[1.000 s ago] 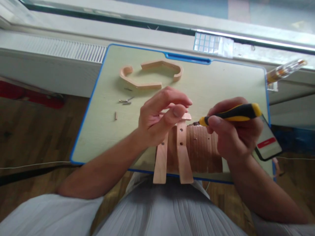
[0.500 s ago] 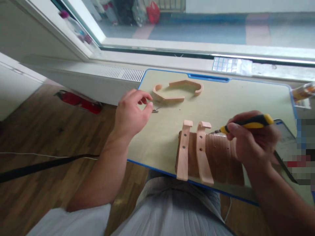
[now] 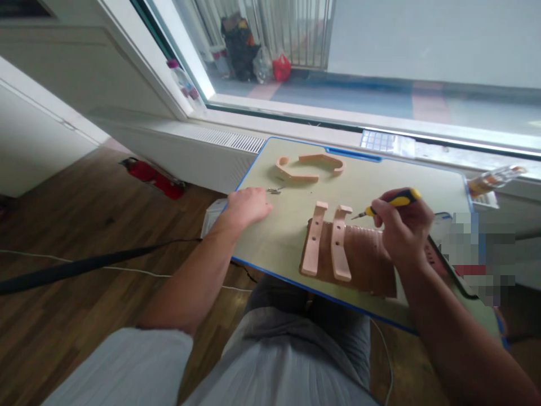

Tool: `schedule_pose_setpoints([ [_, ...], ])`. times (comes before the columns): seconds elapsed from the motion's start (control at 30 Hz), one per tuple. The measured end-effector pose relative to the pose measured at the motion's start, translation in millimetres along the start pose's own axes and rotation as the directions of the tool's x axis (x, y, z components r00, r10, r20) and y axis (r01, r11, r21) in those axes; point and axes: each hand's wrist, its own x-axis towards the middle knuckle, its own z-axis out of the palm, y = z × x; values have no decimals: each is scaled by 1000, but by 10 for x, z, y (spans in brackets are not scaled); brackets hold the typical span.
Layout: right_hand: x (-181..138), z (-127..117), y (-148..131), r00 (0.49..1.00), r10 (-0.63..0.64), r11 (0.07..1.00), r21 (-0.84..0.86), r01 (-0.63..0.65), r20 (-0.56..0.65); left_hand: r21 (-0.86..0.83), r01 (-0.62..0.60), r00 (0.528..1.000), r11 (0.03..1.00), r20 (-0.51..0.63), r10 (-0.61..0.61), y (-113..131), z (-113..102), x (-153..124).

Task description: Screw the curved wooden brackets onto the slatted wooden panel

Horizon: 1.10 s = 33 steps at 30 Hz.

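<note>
Screwdriver (image 3: 401, 198) shows a black-and-yellow handle and slim metal shaft.

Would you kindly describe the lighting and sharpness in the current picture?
Head view: bright daylight through the large glass window; same view: the small silvery metal pieces look too soft for detail; also there, blocky pixelation masks a patch beside the right hand.

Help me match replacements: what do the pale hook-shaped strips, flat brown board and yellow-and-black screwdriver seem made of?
Pale hook-shaped strips: probably matte wood, from their dull tan surface.
Flat brown board: cardboard or wood, unclear; its far edge shows shiny ridges.
Yellow-and-black screwdriver: smooth two-tone handle suggests plastic; grey shaft suggests metal.
</note>
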Motion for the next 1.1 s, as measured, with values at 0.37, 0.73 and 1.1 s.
schedule_pose_setpoints([
  [0.37,55,-63,-61,999,-47,997,54,46,7,-721,-461,879,518,-289,380,606,-214,-509],
  [0.73,71,-79,-160,997,-77,995,-57,79,29,-621,-633,722,462,-259,642,988,-50,-672],
  [1.1,17,-21,-13,995,-85,992,-90,89,50,-469,-787,555,399,-259,791,990,21,-594],
])
